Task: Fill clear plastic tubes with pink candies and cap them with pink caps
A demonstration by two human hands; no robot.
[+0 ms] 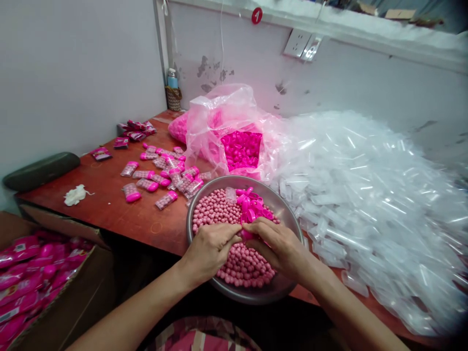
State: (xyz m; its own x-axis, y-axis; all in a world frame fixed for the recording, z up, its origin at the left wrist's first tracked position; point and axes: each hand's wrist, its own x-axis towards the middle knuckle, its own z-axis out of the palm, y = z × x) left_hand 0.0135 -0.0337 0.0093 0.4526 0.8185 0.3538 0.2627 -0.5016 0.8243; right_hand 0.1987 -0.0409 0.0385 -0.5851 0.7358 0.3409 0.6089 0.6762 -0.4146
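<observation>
Pink piece (247, 235) pinched by both hands (211, 245) (281, 245) above metal bowl (285, 209) of beads (245, 267).

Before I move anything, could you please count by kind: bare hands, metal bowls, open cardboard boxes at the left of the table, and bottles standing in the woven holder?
Left hand and right hand: 2
Metal bowl: 1
Open cardboard box with pink packs: 1
Bottle in woven holder: 1
Total: 5

Soft, even indoor light; white glare on clear plastic containers (351, 195) right of the metal bowl (248, 296); deep shadow beneath it; far-right edge stretched, blurry.
</observation>
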